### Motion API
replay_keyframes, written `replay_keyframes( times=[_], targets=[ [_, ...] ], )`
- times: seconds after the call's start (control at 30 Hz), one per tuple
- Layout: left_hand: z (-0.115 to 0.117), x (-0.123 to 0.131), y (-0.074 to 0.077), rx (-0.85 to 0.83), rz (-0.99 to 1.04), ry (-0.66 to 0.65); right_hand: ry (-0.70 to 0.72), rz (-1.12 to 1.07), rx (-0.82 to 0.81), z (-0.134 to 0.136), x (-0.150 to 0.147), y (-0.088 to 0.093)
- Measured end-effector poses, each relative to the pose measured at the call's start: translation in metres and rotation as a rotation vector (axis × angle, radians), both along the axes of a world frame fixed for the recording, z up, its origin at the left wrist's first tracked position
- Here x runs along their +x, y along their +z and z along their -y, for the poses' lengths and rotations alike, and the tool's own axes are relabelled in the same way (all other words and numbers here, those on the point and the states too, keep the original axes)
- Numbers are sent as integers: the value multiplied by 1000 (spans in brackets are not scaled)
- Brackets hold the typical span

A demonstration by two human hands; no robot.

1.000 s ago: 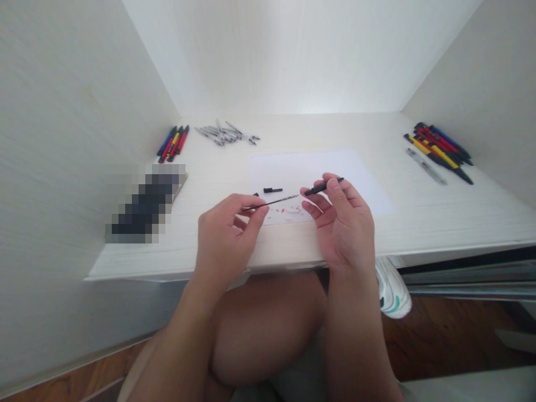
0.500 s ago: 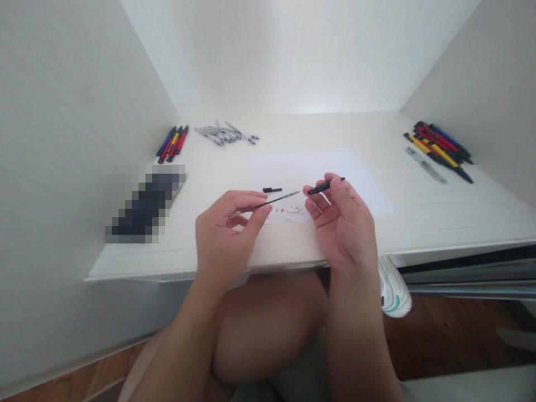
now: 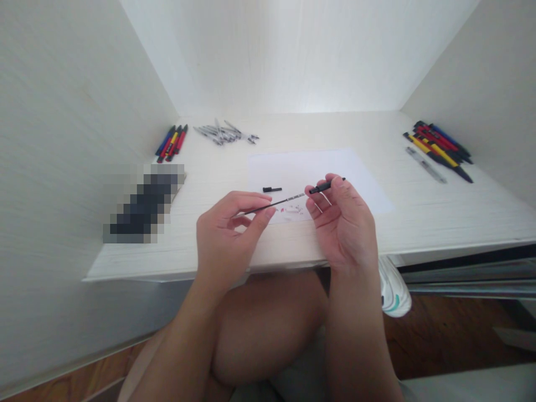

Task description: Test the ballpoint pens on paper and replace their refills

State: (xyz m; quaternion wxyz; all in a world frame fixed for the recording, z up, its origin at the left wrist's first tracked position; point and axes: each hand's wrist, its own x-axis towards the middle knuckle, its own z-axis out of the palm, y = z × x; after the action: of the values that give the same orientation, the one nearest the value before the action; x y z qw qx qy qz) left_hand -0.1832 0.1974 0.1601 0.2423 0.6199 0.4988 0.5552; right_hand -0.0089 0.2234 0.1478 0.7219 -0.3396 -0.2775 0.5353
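My left hand (image 3: 232, 229) pinches a thin dark pen refill (image 3: 281, 203) between thumb and fingers. A spring seems to sit on its pale tip end, which points right. In my right hand (image 3: 343, 220) a short black pen barrel part (image 3: 325, 187) is gripped by thumb and fingertips, its end facing the refill. The refill tip lies very close to that end; whether they touch I cannot tell. Behind the left fingers a black pen cap (image 3: 272, 190) lies on a white paper sheet (image 3: 335, 162). Small scraps and pink marks (image 3: 291, 210) lie on the paper below the refill.
Several clear pen parts (image 3: 221, 133) lie at the back left, beside coloured pens (image 3: 172, 143). More red, blue and yellow pens (image 3: 444, 148) are piled at right, with a clear pen (image 3: 426, 165) in front. A blurred-out dark object (image 3: 144, 206) stands at left.
My left hand has moved the refill slightly right, bringing its tip nearer to the black barrel part. The right hand has stayed almost still.
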Motion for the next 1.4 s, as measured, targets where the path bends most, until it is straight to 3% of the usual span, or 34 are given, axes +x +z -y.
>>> replay_keyframes(
  times=[0.27, 1.4],
  targets=[
    [-2, 1, -4, 79, 50, -35, 16, 1, 15, 1, -1, 0],
    [-2, 2, -2, 97, 74, -70, 33, 18, 20, 2, -2, 3]
  ],
)
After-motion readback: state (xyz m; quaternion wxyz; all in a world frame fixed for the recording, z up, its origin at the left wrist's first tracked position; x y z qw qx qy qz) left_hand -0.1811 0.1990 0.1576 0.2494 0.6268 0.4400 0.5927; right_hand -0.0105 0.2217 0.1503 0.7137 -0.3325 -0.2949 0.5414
